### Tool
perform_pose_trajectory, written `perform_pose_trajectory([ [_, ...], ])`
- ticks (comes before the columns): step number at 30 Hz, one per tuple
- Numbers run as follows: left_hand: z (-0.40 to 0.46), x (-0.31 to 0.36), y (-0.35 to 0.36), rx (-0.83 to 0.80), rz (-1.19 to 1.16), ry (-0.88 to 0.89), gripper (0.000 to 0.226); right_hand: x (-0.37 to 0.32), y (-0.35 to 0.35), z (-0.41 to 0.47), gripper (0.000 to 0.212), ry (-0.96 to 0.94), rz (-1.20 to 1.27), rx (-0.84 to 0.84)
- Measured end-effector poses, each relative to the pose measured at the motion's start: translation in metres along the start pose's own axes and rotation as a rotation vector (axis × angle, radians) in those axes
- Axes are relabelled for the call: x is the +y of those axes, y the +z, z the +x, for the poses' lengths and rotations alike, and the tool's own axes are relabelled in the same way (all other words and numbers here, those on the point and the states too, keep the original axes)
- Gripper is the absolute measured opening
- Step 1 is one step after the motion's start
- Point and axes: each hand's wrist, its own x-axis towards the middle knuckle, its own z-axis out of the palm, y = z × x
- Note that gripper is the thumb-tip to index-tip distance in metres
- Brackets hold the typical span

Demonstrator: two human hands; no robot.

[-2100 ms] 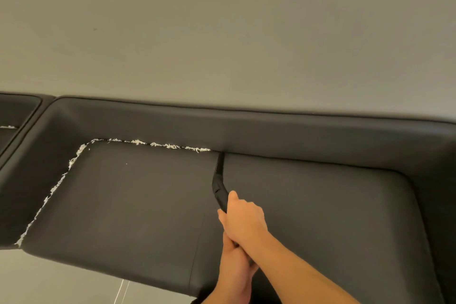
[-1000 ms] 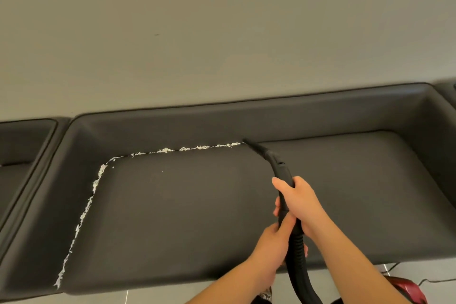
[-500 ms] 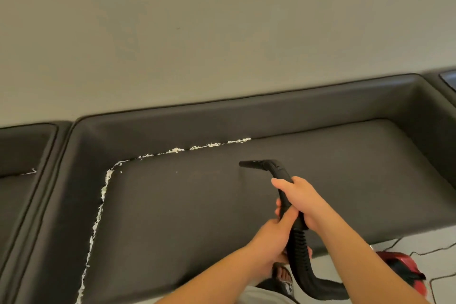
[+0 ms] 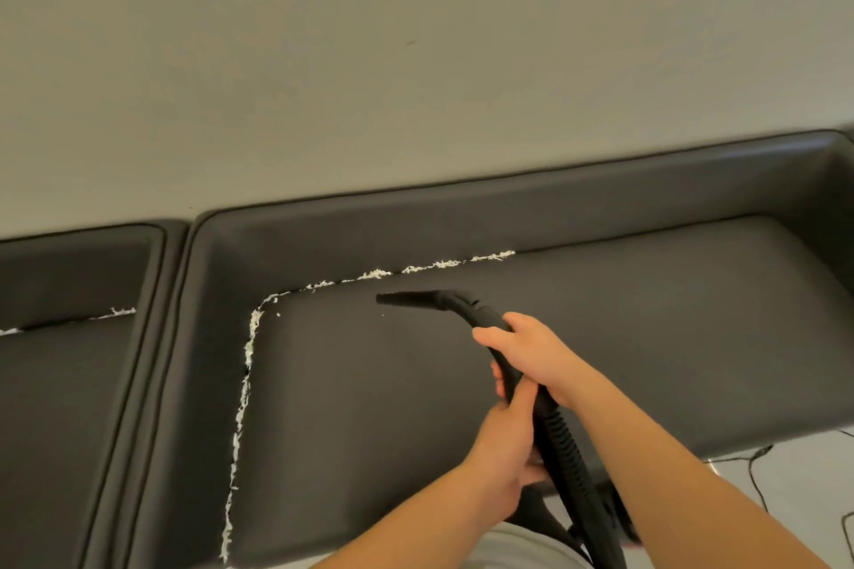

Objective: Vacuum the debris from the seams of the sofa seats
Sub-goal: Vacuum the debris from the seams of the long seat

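Nearest, the left hand (image 4: 501, 453) and, above it, the right hand (image 4: 536, 353) curl their fingers round the vacuum hose (image 4: 561, 444). Its crevice nozzle (image 4: 411, 298) hangs over the seat cushion (image 4: 369, 383), short of the debris (image 4: 434, 265) lining the back seam. Risk: held this high, suction may miss the shreds.

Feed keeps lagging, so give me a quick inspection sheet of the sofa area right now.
Surface: dark sofa seat, right part of the back seam looks clean.
Job's things: white debris lines the left seam and the back seam's left part; vacuum nozzle points left, near that seam.
Clutter: more white bits in the neighbouring seat's seam.
Hands: left hand and right hand grip the hose.
Cables: thin cord on the floor, right.
Surroundings: plain wall.
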Motion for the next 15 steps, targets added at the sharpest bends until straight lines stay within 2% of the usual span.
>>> perform_pose_trajectory([
  [3,0.006,0.006,-0.016,0.091,-0.07,0.029,0.045,-0.001,0.023,0.027,0.029,-0.065,-0.189,-0.032],
  [8,0.018,0.012,-0.018,0.205,-0.035,-0.023,0.035,0.013,0.026,0.06,0.038,-0.082,-0.527,-0.109],
  [12,0.037,0.02,0.024,0.197,-0.068,-0.054,0.027,0.02,-0.022,0.078,0.041,-0.119,-0.695,-0.196],
  [15,0.056,0.029,0.068,0.174,-0.015,-0.067,0.024,0.027,-0.068,0.085,0.04,-0.108,-0.732,-0.15],
])
